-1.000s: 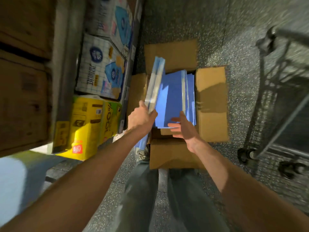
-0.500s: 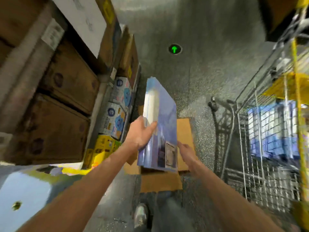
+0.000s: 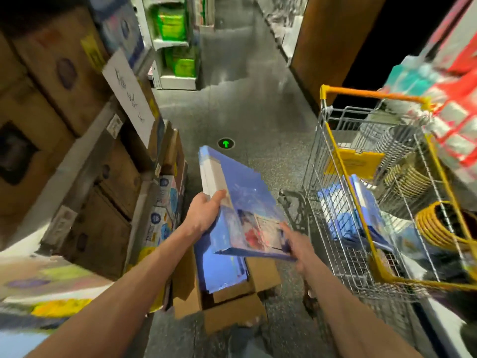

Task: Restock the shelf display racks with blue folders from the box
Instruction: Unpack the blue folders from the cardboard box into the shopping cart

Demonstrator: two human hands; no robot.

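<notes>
- blue folders (image 3: 242, 200) (a whole stack) are hanging tilted above the open box (image 3: 260, 276)
- left hand (image 3: 204, 215) is clamping the left edge, thumb curled on top
- right hand (image 3: 296, 245) is pinching the near corner, wire cart (image 3: 335, 161) sitting just beside

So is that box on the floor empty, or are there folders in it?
Not empty. The box has open flaps, and blue folders lie inside, below the stack the left hand and right hand hold.
</notes>
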